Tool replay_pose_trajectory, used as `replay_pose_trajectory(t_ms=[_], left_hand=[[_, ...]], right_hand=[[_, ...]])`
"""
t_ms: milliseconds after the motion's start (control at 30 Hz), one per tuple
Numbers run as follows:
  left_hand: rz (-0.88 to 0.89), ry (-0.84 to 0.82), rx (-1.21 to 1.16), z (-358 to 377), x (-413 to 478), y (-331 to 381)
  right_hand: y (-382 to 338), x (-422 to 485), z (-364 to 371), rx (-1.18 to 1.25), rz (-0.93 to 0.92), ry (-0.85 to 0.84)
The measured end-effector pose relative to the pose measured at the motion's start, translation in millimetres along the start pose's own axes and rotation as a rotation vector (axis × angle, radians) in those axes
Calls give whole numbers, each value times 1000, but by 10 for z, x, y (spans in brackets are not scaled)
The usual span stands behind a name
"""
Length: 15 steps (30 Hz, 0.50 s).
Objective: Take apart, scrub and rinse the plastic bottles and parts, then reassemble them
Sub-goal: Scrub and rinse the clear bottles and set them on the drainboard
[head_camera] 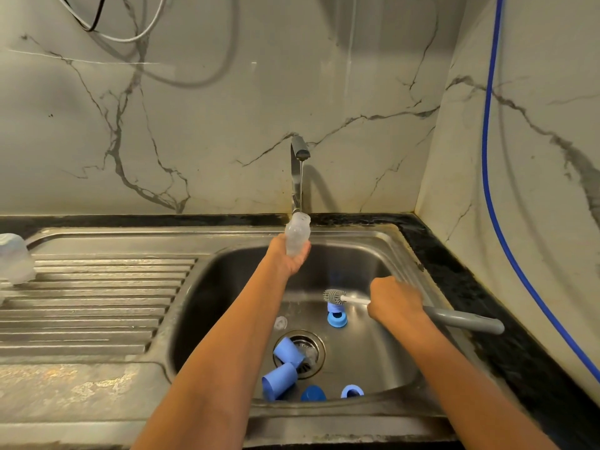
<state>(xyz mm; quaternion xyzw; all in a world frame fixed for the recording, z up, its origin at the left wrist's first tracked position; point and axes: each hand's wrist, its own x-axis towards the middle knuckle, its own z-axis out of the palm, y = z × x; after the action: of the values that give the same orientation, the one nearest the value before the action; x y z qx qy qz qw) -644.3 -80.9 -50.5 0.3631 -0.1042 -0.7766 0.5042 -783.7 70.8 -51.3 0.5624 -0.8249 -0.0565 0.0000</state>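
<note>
My left hand (290, 258) grips a clear plastic bottle (297, 232) upright under the tap (300, 150); a thin stream of water runs into its mouth. My right hand (394, 299) holds a bottle brush (334, 296) by its handle, grey bristle head pointing left over the basin. On the sink floor lie two blue caps (287, 350) (278, 380) by the drain, a blue collar ring (336, 318) under the brush head, another ring (351, 391), a dark blue cap (312, 393) and a small clear teat (280, 323).
The steel sink (383, 251) has a ribbed drainboard (97, 303) on its left, where a clear plastic part (14, 258) stands at the far left. Black counter edge runs behind and right. A blue hose (492, 177) hangs down the right wall.
</note>
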Motion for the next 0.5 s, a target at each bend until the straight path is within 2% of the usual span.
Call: replay_pose_trajectory(t_ms=[133,300,433,500], left_hand=[[-104,59,-189,-131,36,-90],[-122,-22,-238,-82,2,-90],[-132,98,-211,-137,1,-195],[-141,81,-235,-107,2,-172]], right_hand=[[-9,-6,2,-7,3,-4],[-2,-2,2,11,4,-2],[-5,2,16,3,9,-4],[-8,12,19,-4,9,-6]])
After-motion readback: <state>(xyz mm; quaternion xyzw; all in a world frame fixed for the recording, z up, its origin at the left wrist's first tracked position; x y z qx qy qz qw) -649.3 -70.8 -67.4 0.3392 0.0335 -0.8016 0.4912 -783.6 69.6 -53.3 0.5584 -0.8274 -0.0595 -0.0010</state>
